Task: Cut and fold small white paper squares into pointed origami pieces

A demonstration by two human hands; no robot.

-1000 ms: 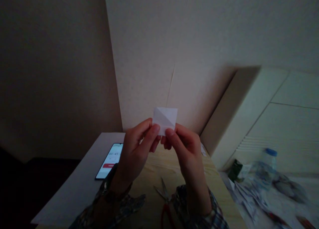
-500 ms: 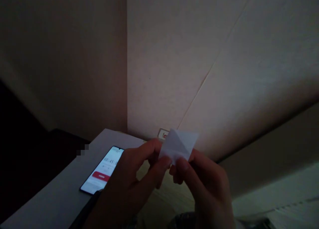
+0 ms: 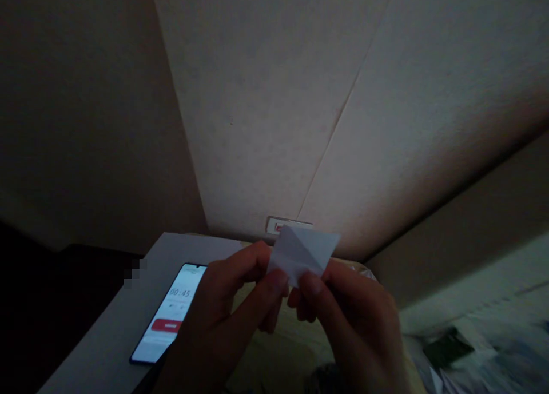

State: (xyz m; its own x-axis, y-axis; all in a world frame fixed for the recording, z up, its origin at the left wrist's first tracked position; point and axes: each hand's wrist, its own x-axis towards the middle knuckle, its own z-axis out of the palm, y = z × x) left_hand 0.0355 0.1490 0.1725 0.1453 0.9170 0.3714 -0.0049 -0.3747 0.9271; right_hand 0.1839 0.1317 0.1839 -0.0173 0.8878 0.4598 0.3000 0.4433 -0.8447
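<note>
A small folded piece of white paper (image 3: 306, 248) is held up between my two hands, with a diagonal crease or flap edge across its face. My left hand (image 3: 234, 305) pinches its lower left corner between thumb and fingers. On the other side, my right hand (image 3: 351, 314) grips the lower right edge, thumb in front and fingers behind. Both thumb tips sit close together at the bottom of the paper. Beyond my left hand lies a lit smartphone (image 3: 165, 311), partly covered by that hand, showing a timer that reads 00:45 and a red button.
The phone rests on a white sheet or board (image 3: 96, 331) on a wooden surface (image 3: 283, 354). Behind stands a pale wall (image 3: 257, 125) with a white outlet strip (image 3: 274, 225) low down. Blurred clutter (image 3: 450, 348) lies at the lower right.
The camera view has tilted and shifted, so the wall corner now slants and more of the outlet shows. Both hands keep hold of the folded paper in nearly the same pose.
</note>
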